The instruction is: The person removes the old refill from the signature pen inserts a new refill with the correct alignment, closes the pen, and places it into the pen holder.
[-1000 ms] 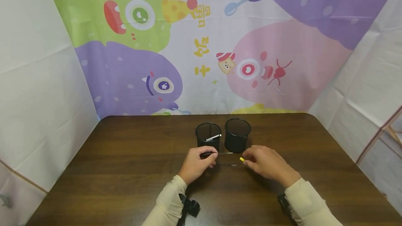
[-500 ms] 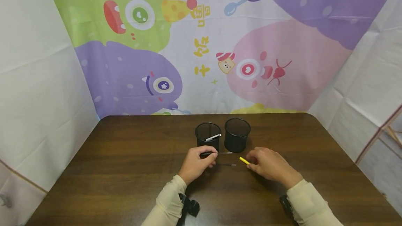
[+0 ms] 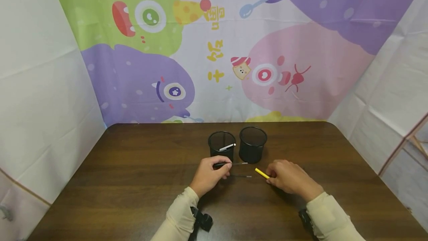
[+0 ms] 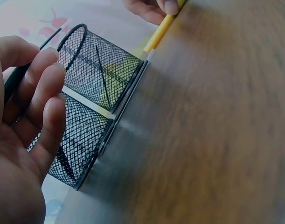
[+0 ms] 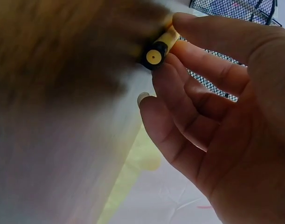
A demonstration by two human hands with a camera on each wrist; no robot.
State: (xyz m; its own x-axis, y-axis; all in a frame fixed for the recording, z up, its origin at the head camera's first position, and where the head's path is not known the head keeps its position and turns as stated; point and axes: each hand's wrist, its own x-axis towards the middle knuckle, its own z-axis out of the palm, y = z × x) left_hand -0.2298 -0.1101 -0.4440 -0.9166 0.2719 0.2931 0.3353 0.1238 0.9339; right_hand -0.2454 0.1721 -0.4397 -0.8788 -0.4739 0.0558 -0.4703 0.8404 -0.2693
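Note:
My left hand [image 3: 210, 174] pinches a black pen part [image 4: 14, 81] between thumb and fingertips. A thin refill with a clear end [image 3: 241, 163] sticks out of it to the right. Below, on the table, lies another thin refill [image 3: 242, 176], its left part hidden by the hand. My right hand [image 3: 291, 177] holds a yellow pen barrel [image 3: 262, 173] by its near end between thumb and fingers, the far end tilted up-left toward the refill tips. In the right wrist view, the barrel's black-ringed end [image 5: 154, 57] faces the camera.
Two black mesh pen cups stand behind the hands: the left cup [image 3: 214, 152] has a white pen [image 3: 228, 147] leaning in it, the right cup [image 3: 252, 153] stands beside it. A printed cloth [image 3: 217, 99] hangs behind the brown table [image 3: 133, 181].
My right hand has drawn back a little to the right and down, and much more of the yellow barrel shows beyond its fingertips. The left hand has stayed still.

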